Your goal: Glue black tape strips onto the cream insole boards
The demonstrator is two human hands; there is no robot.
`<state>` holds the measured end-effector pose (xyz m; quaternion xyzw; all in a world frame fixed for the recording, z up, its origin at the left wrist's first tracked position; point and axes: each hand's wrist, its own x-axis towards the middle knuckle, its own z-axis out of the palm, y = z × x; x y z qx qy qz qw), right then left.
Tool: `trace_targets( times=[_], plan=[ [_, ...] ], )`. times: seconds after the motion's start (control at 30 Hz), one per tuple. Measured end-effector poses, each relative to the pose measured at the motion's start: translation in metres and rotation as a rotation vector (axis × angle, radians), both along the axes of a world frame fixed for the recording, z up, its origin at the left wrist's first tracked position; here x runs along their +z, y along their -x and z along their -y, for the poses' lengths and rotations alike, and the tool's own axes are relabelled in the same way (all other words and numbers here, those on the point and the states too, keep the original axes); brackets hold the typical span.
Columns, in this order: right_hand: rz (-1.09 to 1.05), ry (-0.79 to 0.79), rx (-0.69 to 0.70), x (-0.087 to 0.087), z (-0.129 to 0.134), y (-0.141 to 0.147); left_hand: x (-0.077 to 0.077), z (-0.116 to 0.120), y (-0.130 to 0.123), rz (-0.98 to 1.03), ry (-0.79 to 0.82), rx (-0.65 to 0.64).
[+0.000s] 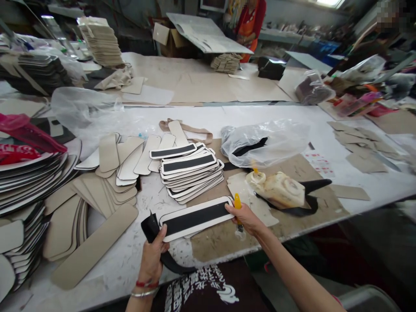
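A white rounded panel with a black strip along its middle (198, 220) is held near the table's front edge. My left hand (152, 255) closes on its left end, with a loose black band (150, 226) also at that hand, hanging below it. My right hand (243, 216) pinches the panel's right end; a yellow-handled tool (238, 203) sits at the same hand, pointing up between its fingers. Just behind the panel lies a stack of similar white panels with black strips (190, 167).
Beige and white rounded pieces (97, 242) spread over the left side. A stained glue container (281, 188) stands on brown board at the right, a plastic bag (263, 141) behind it. A person in red (251, 26) is at the back.
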<state>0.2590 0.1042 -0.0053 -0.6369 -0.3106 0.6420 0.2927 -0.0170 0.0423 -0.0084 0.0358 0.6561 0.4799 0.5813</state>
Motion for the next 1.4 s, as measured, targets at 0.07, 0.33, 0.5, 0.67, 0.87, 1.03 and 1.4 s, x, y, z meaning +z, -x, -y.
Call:
trace_targets(
  times=[0.07, 0.33, 0.5, 0.67, 0.87, 1.03, 1.4],
  plan=[
    [0.035, -0.007, 0.003, 0.000, -0.004, 0.001, -0.001, -0.002, -0.001, -0.009, 0.035, 0.011],
    [0.186, -0.070, 0.087, 0.000, -0.014, 0.003, 0.004, -0.014, 0.003, -0.094, 0.053, -0.044],
    [0.221, -0.085, 0.112, -0.001, -0.021, 0.003, 0.009, -0.018, 0.004, -0.161, 0.058, -0.085],
    [0.271, -0.132, 0.194, -0.007, -0.023, 0.001, 0.004, -0.016, 0.004, -0.173, 0.083, -0.086],
    [0.240, -0.120, 0.200, -0.002, -0.024, 0.005, -0.002, -0.014, 0.007, -0.114, 0.081, -0.069],
    [0.155, -0.046, 0.148, 0.009, -0.028, 0.010, 0.004, -0.021, 0.009, 0.058, 0.029, -0.051],
    [-0.287, -0.064, -0.234, 0.028, -0.103, 0.037, 0.025, -0.104, 0.021, 0.291, -0.160, 0.001]
  ],
)
